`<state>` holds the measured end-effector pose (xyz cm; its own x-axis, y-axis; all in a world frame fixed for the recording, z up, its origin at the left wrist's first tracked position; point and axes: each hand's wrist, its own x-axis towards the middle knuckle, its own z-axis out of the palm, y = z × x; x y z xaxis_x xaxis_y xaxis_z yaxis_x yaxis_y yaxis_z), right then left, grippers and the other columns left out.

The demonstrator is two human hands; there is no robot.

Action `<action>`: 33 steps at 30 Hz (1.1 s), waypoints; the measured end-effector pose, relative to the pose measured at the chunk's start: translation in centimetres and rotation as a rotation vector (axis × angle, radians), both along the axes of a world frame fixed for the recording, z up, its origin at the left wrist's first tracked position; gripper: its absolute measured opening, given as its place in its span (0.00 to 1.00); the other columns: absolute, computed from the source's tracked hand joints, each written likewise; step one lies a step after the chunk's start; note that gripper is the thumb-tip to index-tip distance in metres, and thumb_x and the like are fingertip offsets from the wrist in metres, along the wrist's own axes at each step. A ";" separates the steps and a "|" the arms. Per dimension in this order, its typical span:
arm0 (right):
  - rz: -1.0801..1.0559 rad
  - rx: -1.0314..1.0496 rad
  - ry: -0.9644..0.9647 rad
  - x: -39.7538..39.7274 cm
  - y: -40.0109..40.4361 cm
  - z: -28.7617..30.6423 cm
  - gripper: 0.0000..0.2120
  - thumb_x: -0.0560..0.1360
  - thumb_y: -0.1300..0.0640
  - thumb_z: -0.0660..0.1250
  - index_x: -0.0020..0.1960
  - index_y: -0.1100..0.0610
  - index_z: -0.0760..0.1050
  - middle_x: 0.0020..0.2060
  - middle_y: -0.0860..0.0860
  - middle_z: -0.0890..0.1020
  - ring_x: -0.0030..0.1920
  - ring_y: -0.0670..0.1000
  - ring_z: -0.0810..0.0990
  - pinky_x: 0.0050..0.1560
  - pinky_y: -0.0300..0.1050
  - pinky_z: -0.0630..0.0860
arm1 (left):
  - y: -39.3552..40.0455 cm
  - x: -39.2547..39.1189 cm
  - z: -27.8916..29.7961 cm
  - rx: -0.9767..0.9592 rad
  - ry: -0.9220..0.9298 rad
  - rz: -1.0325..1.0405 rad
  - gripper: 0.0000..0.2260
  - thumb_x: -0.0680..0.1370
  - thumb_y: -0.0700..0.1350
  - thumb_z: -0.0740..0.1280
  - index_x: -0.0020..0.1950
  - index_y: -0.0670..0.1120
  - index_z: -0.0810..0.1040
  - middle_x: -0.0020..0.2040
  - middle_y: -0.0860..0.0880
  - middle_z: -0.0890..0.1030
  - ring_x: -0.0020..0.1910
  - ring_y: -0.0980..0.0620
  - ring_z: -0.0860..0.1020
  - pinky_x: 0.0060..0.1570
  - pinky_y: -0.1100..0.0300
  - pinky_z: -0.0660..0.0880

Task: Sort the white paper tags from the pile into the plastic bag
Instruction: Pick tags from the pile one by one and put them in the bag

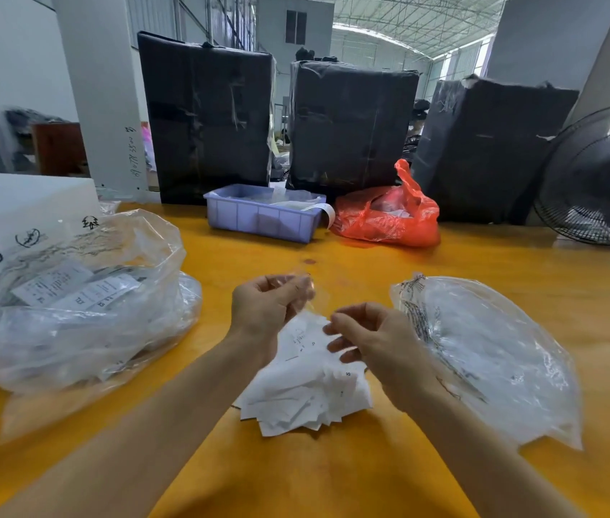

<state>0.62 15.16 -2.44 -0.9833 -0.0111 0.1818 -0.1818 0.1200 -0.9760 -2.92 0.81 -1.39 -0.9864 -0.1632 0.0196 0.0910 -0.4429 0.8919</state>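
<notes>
Two bare forearms reach over the yellow table (333, 480). One loose pile of white paper tags (307, 390), small printed slips, lies between them. The left hand (266, 304) and right hand (367, 342) each pinch a small clear plastic bag (313, 293) with curled fingers above the pile. Two large clear bags flank them; three black-wrapped boxes stand behind.

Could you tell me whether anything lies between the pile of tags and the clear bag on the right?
Nothing visible does: only bare yellow table separates the pile of white tags from the clear bag. The right hand hovers above that gap.
</notes>
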 end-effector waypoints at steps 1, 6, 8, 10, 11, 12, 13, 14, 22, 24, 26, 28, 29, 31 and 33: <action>-0.104 0.196 0.145 -0.2 0.3 -0.1 0.03 0.75 0.63 0.68 0.47 0.63 0.78 0.38 0.53 0.84 0.34 0.49 0.82 0.34 0.39 0.78 | -0.5 -0.3 0.2 -0.023 0.026 0.038 0.05 0.71 0.33 0.71 0.41 0.39 0.77 0.37 0.43 0.80 0.33 0.50 0.80 0.32 0.66 0.77; 0.049 0.690 0.483 -0.2 -0.3 -1.4 0.10 0.72 0.56 0.72 0.52 0.57 0.81 0.45 0.47 0.83 0.45 0.44 0.79 0.44 0.33 0.73 | -2.6 -1.5 -0.2 -0.259 0.068 0.185 0.01 0.74 0.36 0.70 0.44 0.40 0.80 0.35 0.47 0.78 0.32 0.54 0.74 0.28 0.69 0.71; 0.218 0.917 0.464 -0.5 -0.8 -1.9 0.20 0.71 0.48 0.72 0.61 0.52 0.78 0.57 0.45 0.80 0.58 0.45 0.73 0.56 0.38 0.70 | -2.8 -1.8 -0.6 -0.323 0.056 0.208 0.04 0.75 0.39 0.70 0.47 0.39 0.80 0.34 0.49 0.77 0.31 0.55 0.71 0.31 0.66 0.70; 0.287 1.090 0.496 -0.8 -0.7 -2.1 0.19 0.73 0.47 0.69 0.63 0.50 0.77 0.61 0.43 0.78 0.64 0.45 0.69 0.63 0.46 0.66 | -2.6 -1.8 -0.8 -0.355 0.038 0.209 0.05 0.75 0.41 0.71 0.45 0.39 0.80 0.34 0.49 0.76 0.30 0.55 0.70 0.33 0.64 0.69; 0.287 1.107 0.505 -0.8 -0.5 -2.0 0.16 0.75 0.50 0.67 0.61 0.50 0.78 0.61 0.43 0.79 0.64 0.45 0.69 0.62 0.48 0.66 | -2.5 -1.8 -0.8 -0.366 0.032 0.202 0.06 0.75 0.43 0.71 0.43 0.39 0.80 0.34 0.49 0.76 0.31 0.54 0.70 0.34 0.63 0.69; 0.277 1.096 0.505 -0.9 -0.2 -1.9 0.13 0.77 0.53 0.65 0.60 0.51 0.79 0.59 0.44 0.80 0.63 0.46 0.71 0.62 0.50 0.67 | -2.4 -1.8 -0.8 -0.374 0.028 0.192 0.08 0.74 0.44 0.71 0.40 0.40 0.79 0.34 0.48 0.77 0.31 0.54 0.71 0.35 0.63 0.69; 0.260 1.076 0.503 -0.9 0.1 -1.8 0.11 0.78 0.55 0.64 0.59 0.52 0.80 0.58 0.45 0.81 0.61 0.47 0.73 0.61 0.51 0.69 | -2.3 -1.8 -0.7 -0.380 0.027 0.180 0.09 0.74 0.44 0.71 0.38 0.41 0.78 0.34 0.48 0.78 0.33 0.54 0.72 0.36 0.63 0.70; 0.253 1.059 0.492 -0.9 0.3 -1.6 0.11 0.78 0.54 0.65 0.57 0.53 0.81 0.56 0.46 0.82 0.60 0.48 0.75 0.60 0.51 0.69 | -2.3 -1.7 -0.7 -0.387 0.026 0.170 0.09 0.74 0.45 0.72 0.37 0.42 0.77 0.35 0.48 0.78 0.34 0.54 0.74 0.38 0.62 0.71; 0.263 1.228 0.569 -0.8 0.6 -1.6 0.12 0.80 0.52 0.59 0.55 0.52 0.80 0.57 0.43 0.79 0.61 0.46 0.72 0.56 0.47 0.65 | -2.3 -1.2 -0.4 -0.358 0.039 0.103 0.10 0.73 0.42 0.72 0.35 0.43 0.74 0.34 0.48 0.78 0.35 0.54 0.79 0.34 0.68 0.75; 0.195 1.072 0.564 -0.6 0.6 -1.5 0.10 0.79 0.57 0.61 0.53 0.56 0.81 0.52 0.47 0.83 0.54 0.47 0.77 0.53 0.44 0.71 | -2.4 -1.2 -0.3 -0.353 0.043 0.090 0.09 0.73 0.41 0.72 0.37 0.42 0.75 0.35 0.47 0.78 0.34 0.54 0.79 0.35 0.67 0.76; 0.051 0.789 0.429 -0.8 0.9 -1.1 0.08 0.77 0.60 0.65 0.48 0.58 0.83 0.43 0.49 0.84 0.43 0.45 0.79 0.43 0.33 0.73 | -2.4 -1.1 -0.2 -0.328 0.058 0.077 0.07 0.72 0.39 0.72 0.38 0.42 0.76 0.36 0.46 0.78 0.32 0.54 0.78 0.35 0.67 0.76; -0.010 0.383 0.161 -1.0 1.6 -0.3 0.07 0.76 0.62 0.67 0.42 0.59 0.82 0.37 0.50 0.84 0.38 0.46 0.79 0.37 0.35 0.73 | -2.5 -1.0 -0.1 -0.317 0.065 0.073 0.05 0.72 0.37 0.72 0.40 0.41 0.77 0.36 0.45 0.78 0.33 0.53 0.78 0.33 0.68 0.76; 0.007 0.165 0.019 -1.1 1.8 0.0 0.07 0.75 0.63 0.67 0.39 0.59 0.81 0.36 0.51 0.84 0.38 0.48 0.79 0.36 0.36 0.74 | -2.6 -1.0 -0.1 -0.328 0.062 0.069 0.04 0.72 0.37 0.73 0.40 0.41 0.78 0.36 0.45 0.79 0.34 0.52 0.78 0.35 0.67 0.76; 0.036 -0.131 -0.171 -1.2 2.2 0.3 0.07 0.74 0.66 0.67 0.38 0.61 0.80 0.34 0.53 0.83 0.36 0.51 0.77 0.34 0.37 0.75 | -2.6 -0.9 -0.2 -0.372 0.048 0.041 0.03 0.71 0.38 0.73 0.41 0.42 0.79 0.37 0.45 0.80 0.36 0.51 0.78 0.39 0.63 0.76; 0.042 -0.257 -0.253 -1.2 2.2 0.4 0.05 0.72 0.69 0.68 0.38 0.64 0.79 0.33 0.56 0.84 0.33 0.51 0.77 0.31 0.37 0.75 | -2.4 -0.7 -0.2 -0.434 0.032 -0.012 0.03 0.72 0.39 0.73 0.42 0.42 0.80 0.37 0.47 0.81 0.32 0.55 0.78 0.36 0.65 0.75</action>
<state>-0.55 17.32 -2.00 -0.9971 -0.0380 -0.0655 0.0702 -0.1380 -0.9879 -3.62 -1.60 -1.63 -0.9859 -0.1219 0.1145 0.1188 -0.0286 0.9925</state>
